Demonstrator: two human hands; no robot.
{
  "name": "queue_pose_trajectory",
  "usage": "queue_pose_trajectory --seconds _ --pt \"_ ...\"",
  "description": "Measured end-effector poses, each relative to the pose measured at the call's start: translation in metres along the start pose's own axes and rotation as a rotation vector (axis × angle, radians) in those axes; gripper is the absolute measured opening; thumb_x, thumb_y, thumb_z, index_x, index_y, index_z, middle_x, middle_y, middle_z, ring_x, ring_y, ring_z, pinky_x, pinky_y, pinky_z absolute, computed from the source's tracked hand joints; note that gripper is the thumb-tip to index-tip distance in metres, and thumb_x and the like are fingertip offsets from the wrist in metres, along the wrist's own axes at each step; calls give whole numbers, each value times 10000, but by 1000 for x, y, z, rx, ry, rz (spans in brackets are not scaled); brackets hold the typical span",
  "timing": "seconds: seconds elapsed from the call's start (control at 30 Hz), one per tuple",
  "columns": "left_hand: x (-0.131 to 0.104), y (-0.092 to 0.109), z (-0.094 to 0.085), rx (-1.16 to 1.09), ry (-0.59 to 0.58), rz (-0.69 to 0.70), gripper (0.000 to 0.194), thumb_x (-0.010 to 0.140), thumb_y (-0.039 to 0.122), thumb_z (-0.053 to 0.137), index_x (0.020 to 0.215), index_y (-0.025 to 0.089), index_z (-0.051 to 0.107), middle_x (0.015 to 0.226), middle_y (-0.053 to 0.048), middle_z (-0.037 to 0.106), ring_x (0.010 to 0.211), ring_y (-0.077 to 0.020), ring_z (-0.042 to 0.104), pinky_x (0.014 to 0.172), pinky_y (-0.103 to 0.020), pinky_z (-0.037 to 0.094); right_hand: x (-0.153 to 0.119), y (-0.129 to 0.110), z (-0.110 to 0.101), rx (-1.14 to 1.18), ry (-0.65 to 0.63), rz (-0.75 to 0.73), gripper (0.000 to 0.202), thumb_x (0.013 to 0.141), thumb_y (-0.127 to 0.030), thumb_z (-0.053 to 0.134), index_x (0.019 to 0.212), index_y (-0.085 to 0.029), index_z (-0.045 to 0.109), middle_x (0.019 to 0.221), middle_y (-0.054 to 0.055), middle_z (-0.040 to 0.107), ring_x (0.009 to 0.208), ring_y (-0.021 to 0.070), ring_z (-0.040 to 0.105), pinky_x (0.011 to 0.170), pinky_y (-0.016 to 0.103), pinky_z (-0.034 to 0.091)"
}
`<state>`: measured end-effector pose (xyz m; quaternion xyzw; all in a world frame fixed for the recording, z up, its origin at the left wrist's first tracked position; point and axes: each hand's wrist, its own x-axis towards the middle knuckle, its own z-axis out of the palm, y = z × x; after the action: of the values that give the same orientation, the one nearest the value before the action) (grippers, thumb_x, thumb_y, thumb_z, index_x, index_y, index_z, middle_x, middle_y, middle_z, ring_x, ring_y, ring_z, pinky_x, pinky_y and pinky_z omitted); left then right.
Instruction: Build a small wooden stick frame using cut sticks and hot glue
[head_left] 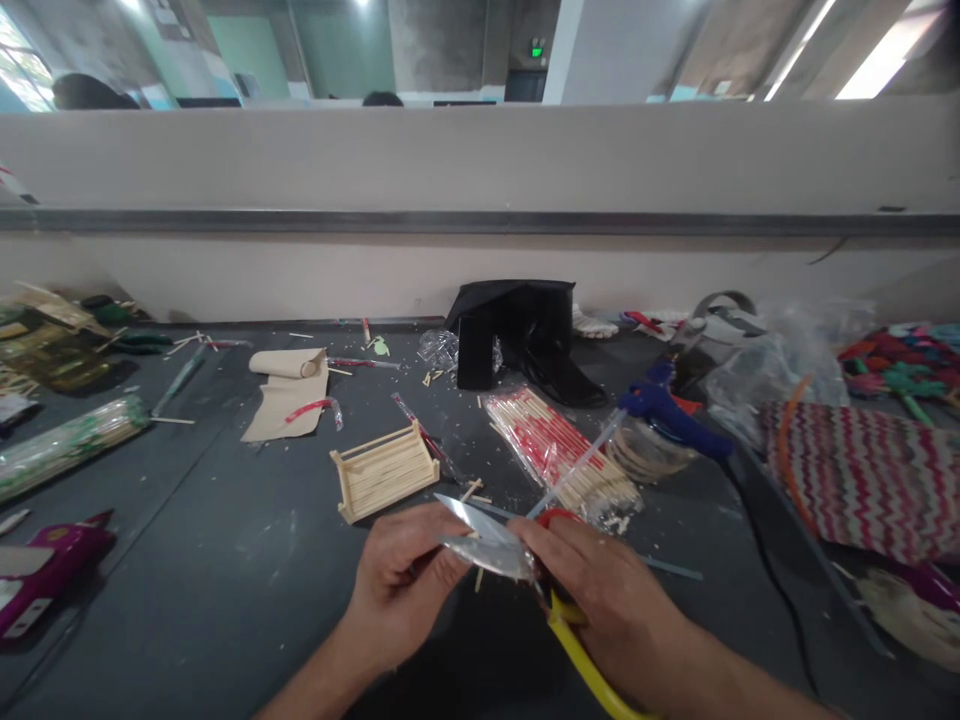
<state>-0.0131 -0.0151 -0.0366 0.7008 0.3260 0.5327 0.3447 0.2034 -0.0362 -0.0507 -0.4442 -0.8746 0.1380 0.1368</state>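
Observation:
My right hand (592, 590) grips a pair of scissors (491, 555) with yellow and red handles. The blades are parted and point left toward the fingertips of my left hand (412, 575). That hand is closed in a pinch on a thin wooden stick (473, 534), mostly hidden by fingers and blades. Just beyond it, a small frame built of wooden sticks (386, 470) lies on the dark table. Behind the scissors is a clear packet of red-marked wooden sticks (555, 440). A blue glue gun (675, 415) with a long clear glue stick lies to the right.
A purple glue gun (56, 570) and a wrapped stick bundle (75, 445) are at left. Beige cloth (289, 395) and a black object (525, 335) lie farther back. A zigzag-patterned cloth (862, 480) and plastic bag (780, 360) sit at right. A low partition (480, 165) closes the back.

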Motion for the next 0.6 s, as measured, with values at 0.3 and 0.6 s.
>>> queue_pose_trajectory --seconds 0.3,0.6 --pt "-3 4 0 35 -57 -84 162 870 175 583 765 175 707 603 -3 609 546 -111 524 521 -207 393 0 0 6 102 49 72 563 656 -6 485 1177 -210 545 911 47 690 812 210 649 703 322 524" --pt "-33 -13 -19 320 -148 -273 275 952 243 430 1117 228 649 802 -27 633 685 -126 589 640 -212 454 -49 17 38 56 -60 212 595 744 -148 610 1320 -270 519 1009 52 692 890 213 659 781 309 524"
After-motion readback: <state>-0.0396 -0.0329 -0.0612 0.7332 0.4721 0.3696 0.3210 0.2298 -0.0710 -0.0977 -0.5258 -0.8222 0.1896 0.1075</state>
